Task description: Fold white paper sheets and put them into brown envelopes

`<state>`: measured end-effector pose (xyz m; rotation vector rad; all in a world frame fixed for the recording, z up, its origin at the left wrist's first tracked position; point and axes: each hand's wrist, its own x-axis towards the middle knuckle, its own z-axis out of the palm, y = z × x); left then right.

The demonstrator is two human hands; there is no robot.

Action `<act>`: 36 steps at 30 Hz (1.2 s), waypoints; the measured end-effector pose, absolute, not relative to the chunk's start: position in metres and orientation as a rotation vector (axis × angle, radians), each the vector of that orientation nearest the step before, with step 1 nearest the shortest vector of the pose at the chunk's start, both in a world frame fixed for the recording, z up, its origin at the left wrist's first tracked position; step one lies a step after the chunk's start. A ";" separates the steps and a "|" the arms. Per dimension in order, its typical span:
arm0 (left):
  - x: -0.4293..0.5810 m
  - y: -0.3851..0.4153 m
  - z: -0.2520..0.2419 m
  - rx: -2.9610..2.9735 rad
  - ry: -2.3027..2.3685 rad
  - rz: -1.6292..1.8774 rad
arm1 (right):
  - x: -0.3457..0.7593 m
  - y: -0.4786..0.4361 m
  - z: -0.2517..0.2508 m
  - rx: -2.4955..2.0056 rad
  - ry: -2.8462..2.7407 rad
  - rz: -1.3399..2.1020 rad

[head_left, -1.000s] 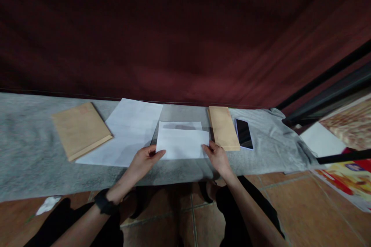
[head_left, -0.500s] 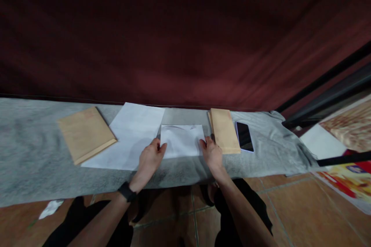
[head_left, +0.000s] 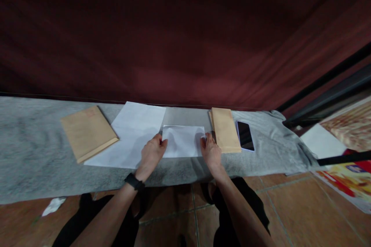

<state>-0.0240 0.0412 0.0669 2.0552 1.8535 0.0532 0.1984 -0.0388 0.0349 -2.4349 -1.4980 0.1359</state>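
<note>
A folded sheet of white paper [head_left: 183,142] lies before me on the grey cloth. My left hand [head_left: 152,152] grips its left edge, thumb on top and fingers curled at the side. At the opposite edge, my right hand [head_left: 211,151] pinches the sheet the same way. Larger white paper [head_left: 136,123] lies flat to the left, partly under a brown envelope [head_left: 88,131]. Just right of my right hand are several brown envelopes or a small stack of them [head_left: 226,131], slightly fanned.
A phone [head_left: 245,136] with a dark screen rests beside the right-hand envelopes. Grey cloth [head_left: 34,150] covers the long, narrow surface, with a dark red curtain [head_left: 179,54] behind. A crumpled white scrap [head_left: 53,205] lies on the tiled floor. Printed packaging [head_left: 350,181] stands at far right.
The folded sheet's raised top edge now lies flatter. Both hands still hold its sides, with only slight movement; the view has shifted a little.
</note>
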 end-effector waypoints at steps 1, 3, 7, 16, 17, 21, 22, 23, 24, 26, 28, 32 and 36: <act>-0.024 0.040 0.068 2.063 1.860 0.025 | 0.198 -0.039 0.034 -2.452 -1.505 0.124; -0.022 0.038 0.070 2.078 1.885 -0.029 | 0.198 -0.039 0.033 -2.482 -1.528 0.088; -0.019 0.034 0.072 2.115 1.916 -0.076 | 0.195 -0.041 0.033 -2.540 -1.579 0.004; -0.019 0.038 0.067 2.138 1.896 -0.065 | 0.187 -0.048 0.038 -2.245 -1.761 -0.206; -0.019 0.039 0.067 2.139 1.894 -0.063 | 0.185 -0.048 0.038 -2.166 -1.785 -0.188; -0.019 0.039 0.066 2.140 1.893 -0.059 | 0.176 -0.043 0.031 -1.902 -1.903 -0.035; -0.019 0.039 0.067 2.141 1.898 -0.058 | 0.173 -0.042 0.028 -1.868 -1.931 -0.008; -0.018 0.038 0.068 2.145 1.898 -0.056 | 0.171 -0.041 0.025 -1.848 -1.959 0.011; -0.018 0.038 0.068 2.150 1.899 -0.057 | 0.168 -0.040 0.022 -1.841 -1.985 0.023; -0.018 0.037 0.068 2.165 1.902 -0.060 | 0.164 -0.040 0.016 -1.858 -2.031 0.029; -0.017 0.036 0.067 2.179 1.906 -0.059 | 0.161 -0.040 0.012 -1.894 -2.060 0.021; -0.016 0.035 0.065 2.188 1.919 -0.032 | 0.159 -0.041 0.006 -1.957 -2.078 -0.013; -0.015 0.031 0.064 2.215 1.928 -0.008 | 0.159 -0.042 0.005 -1.977 -2.083 -0.037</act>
